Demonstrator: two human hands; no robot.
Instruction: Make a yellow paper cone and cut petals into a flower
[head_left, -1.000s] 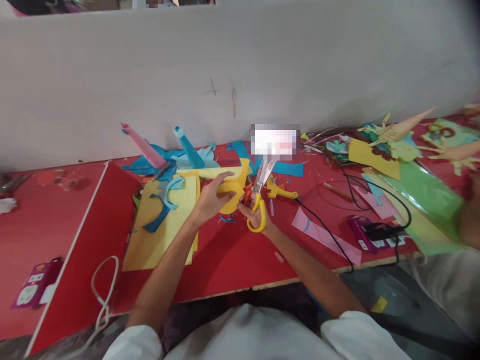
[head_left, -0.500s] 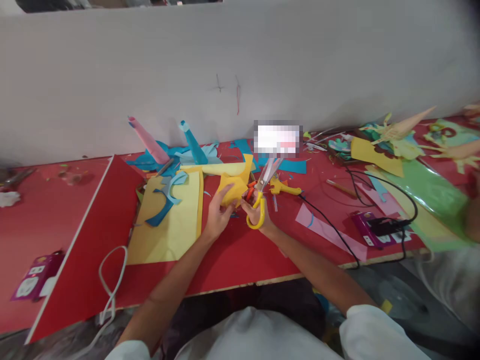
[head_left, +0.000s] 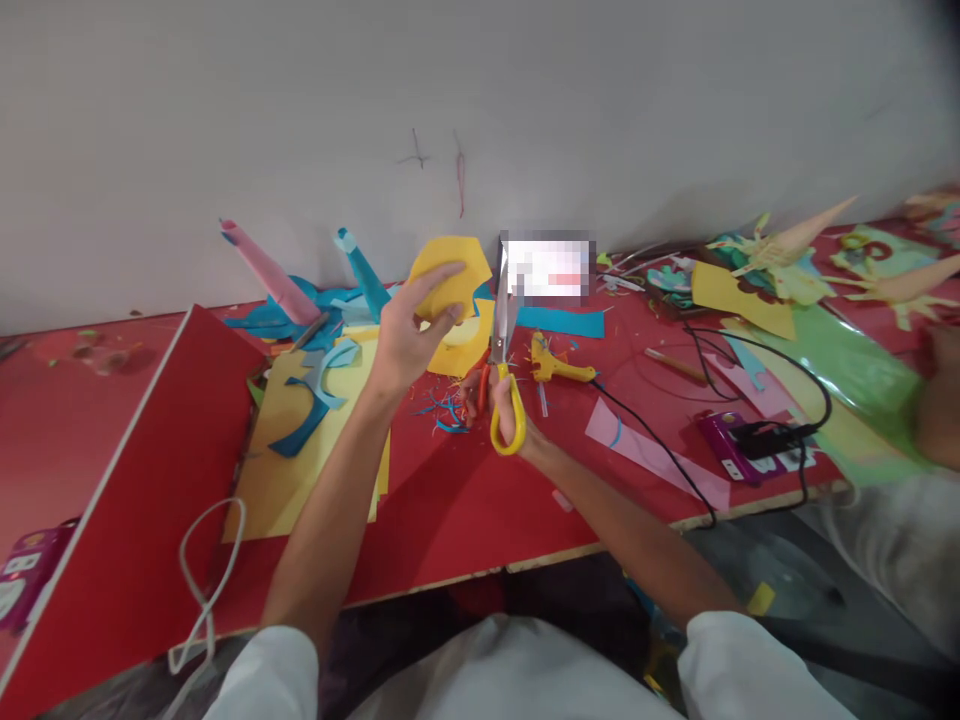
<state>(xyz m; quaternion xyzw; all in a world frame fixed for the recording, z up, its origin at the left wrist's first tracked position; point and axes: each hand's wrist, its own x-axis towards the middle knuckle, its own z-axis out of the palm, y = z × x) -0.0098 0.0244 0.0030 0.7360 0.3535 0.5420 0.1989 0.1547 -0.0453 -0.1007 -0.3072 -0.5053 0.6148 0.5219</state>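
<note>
My left hand [head_left: 409, 335] is raised over the back of the table, fingers and thumb closed on a cut piece of yellow paper [head_left: 457, 262]. Beneath it, a second yellow piece with a curved cut edge [head_left: 469, 350] can be seen. My right hand [head_left: 510, 410] grips a pair of scissors [head_left: 499, 345] by the yellow handle, blades pointing up and away from me. An orange-red handle [head_left: 484, 388] shows by the right fingers; what it belongs to is partly hidden. Thin blue and orange trimmings [head_left: 450, 408] lie left of this hand.
A yellow glue gun [head_left: 559, 362] with a black cord lies to the right, near a purple socket box [head_left: 731, 445]. Pink [head_left: 274, 272] and blue [head_left: 364, 275] paper cones stand at the back left. A red panel [head_left: 142, 500] divides the table. Another person's arm [head_left: 937, 400] is at far right.
My left hand has lifted up and away from the scissors with a yellow piece, while the other yellow piece stays lower. The scissors point more upright. The whole view has shifted slightly.
</note>
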